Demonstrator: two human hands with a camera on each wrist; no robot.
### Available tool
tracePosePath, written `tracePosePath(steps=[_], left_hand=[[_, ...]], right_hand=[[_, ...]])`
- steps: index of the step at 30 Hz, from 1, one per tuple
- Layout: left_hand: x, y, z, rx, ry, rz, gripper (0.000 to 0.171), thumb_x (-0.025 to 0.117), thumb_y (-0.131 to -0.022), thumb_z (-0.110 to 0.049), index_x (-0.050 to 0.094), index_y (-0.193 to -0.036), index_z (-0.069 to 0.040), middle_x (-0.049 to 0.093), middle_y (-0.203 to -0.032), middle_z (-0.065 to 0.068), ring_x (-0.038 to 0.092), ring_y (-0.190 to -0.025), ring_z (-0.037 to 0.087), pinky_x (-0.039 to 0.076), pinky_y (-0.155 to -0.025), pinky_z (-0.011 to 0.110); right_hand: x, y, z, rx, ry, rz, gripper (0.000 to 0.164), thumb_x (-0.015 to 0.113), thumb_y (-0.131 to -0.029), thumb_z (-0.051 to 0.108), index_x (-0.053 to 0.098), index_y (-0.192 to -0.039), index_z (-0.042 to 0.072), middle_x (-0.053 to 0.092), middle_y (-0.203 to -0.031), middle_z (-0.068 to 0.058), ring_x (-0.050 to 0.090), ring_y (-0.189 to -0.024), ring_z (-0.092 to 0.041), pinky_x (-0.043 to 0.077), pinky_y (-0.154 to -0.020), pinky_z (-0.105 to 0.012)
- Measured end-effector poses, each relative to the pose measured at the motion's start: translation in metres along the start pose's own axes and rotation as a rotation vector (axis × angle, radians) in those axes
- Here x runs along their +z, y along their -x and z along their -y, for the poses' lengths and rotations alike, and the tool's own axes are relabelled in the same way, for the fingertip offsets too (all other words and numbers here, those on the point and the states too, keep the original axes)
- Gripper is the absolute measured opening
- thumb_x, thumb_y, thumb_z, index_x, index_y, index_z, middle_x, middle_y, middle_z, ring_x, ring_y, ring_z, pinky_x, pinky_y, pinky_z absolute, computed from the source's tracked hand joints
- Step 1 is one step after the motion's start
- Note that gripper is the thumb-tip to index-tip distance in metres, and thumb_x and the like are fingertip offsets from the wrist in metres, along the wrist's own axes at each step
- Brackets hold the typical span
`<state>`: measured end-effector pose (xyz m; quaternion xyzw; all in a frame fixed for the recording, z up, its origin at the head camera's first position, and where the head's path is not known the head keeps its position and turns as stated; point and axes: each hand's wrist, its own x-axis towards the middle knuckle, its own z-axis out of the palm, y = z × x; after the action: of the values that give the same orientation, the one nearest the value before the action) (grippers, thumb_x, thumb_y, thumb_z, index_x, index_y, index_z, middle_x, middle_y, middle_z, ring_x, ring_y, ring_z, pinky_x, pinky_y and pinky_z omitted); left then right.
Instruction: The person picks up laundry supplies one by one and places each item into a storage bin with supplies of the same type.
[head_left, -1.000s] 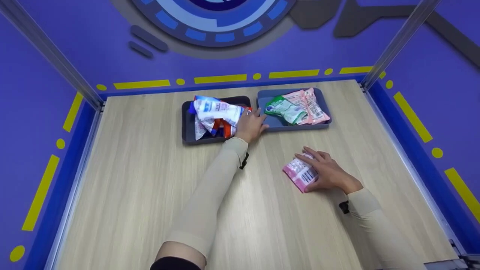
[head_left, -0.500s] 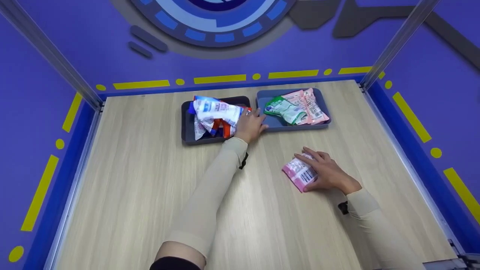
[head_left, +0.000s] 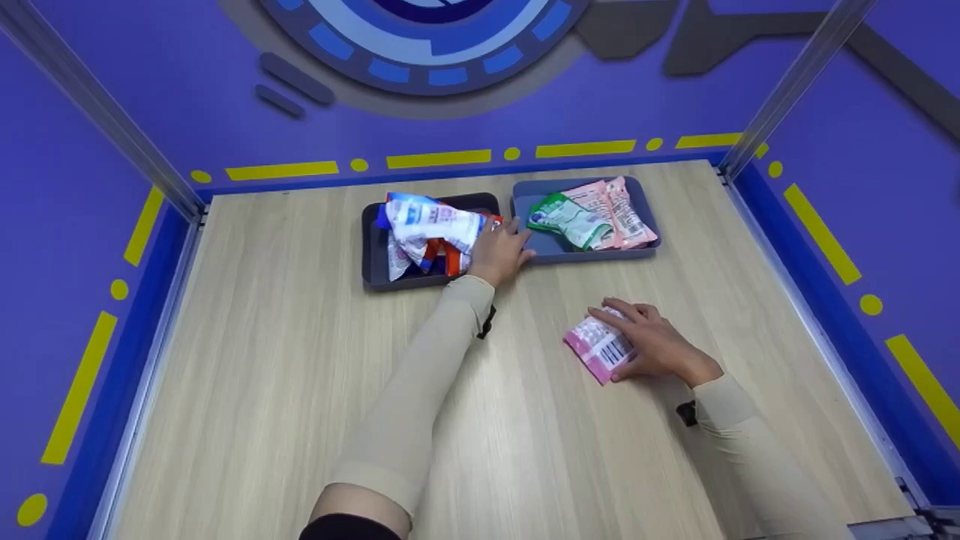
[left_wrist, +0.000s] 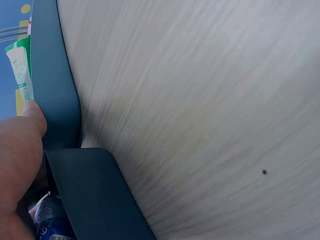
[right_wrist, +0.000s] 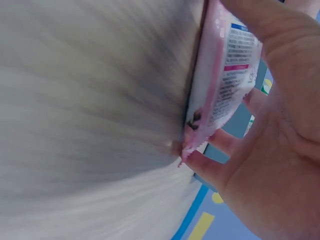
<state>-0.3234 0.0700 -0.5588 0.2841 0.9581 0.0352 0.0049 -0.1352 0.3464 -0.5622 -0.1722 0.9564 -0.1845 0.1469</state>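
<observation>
My right hand (head_left: pixel 656 345) holds a small pink-and-white packet (head_left: pixel 598 349) with printed text and a barcode, low over the wooden table. In the right wrist view, the thumb lies at one end of this packet and the fingertips at its crimped far edge. My left hand (head_left: pixel 499 251) rests where two trays meet, its fingers loosely spread over the near rims. The dark tray (head_left: pixel 405 284) holds crumpled white, blue and orange-red packets (head_left: pixel 435 221). In the blue-grey tray (head_left: pixel 551 246) lie a green-and-white packet (head_left: pixel 570 219) and pink packets (head_left: pixel 632 217).
The wooden table (head_left: pixel 285 360) is bordered by purple-blue walls with yellow dashes. Metal posts (head_left: pixel 806 82) stand in the back corners. Both trays sit near the back wall, side by side.
Almost nothing differs. The right thumb and fingers have shifted very slightly on the pink packet; the left hand and both trays stay put.
</observation>
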Motion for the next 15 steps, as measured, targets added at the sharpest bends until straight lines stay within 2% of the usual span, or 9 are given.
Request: tracePosePath(steps=[7, 15], left_hand=[[0.0, 0.0, 0.0, 0.004, -0.005, 0.0, 0.053, 0.052, -0.104, -0.05, 0.057, -0.148, -0.02, 0.046, -0.158, 0.009, 0.042, -0.147, 0.026, 0.02, -0.125, 0.049], [0.0, 0.0, 0.0, 0.001, -0.001, -0.005, 0.053, 0.052, -0.104, -0.05, 0.057, -0.148, -0.02, 0.046, -0.158, 0.01, 0.042, -0.147, 0.026, 0.02, -0.125, 0.048]], right_hand=[[-0.011, -0.001, 0.004, 0.003, -0.056, 0.069, 0.107, 0.093, -0.074, 0.014, 0.034, -0.161, 0.034, 0.026, -0.168, -0.009, 0.029, -0.143, -0.046, 0.044, -0.104, -0.068], [-0.019, -0.002, 0.007, 0.021, -0.062, 0.097, 0.102, 0.09, -0.076, 0.005, 0.039, -0.159, 0.034, 0.034, -0.165, -0.008, 0.038, -0.133, -0.041, 0.051, -0.1, -0.061]])
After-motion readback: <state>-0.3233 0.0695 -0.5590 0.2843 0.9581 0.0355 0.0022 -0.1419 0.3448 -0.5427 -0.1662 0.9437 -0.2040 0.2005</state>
